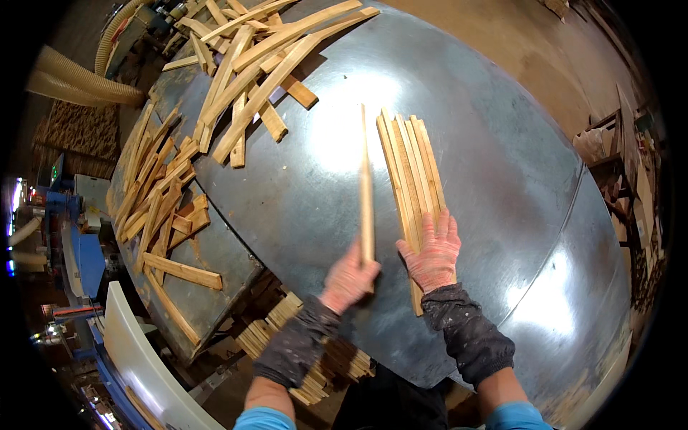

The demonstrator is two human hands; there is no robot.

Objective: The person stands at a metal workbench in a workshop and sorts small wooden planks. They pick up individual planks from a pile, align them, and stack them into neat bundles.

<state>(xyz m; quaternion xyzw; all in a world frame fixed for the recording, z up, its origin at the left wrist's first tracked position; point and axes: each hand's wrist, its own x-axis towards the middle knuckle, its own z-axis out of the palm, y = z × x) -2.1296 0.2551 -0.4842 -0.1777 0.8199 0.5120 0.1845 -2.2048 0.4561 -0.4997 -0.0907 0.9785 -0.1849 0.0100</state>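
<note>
My left hand [349, 276] is closed around the near end of a single narrow wooden strip [367, 193], which points away from me over the metal tabletop [494, 165]. To its right lies a row of several wooden strips [412, 168], side by side and lengthwise to me. Flat on the near part of that row rests my right hand [434, 252], its fingers stretched out and the thumb apart. The strip in my left hand is slightly blurred and stands apart from the row. Dark sleeve covers wrap both forearms.
A loose heap of longer wooden strips [287, 61] covers the table's far left. More short pieces [168, 190] lie scattered on a lower surface at left. Stacked strips [276, 326] sit below the near edge. A ribbed hose [86, 79] and blue machinery [87, 258] stand at left.
</note>
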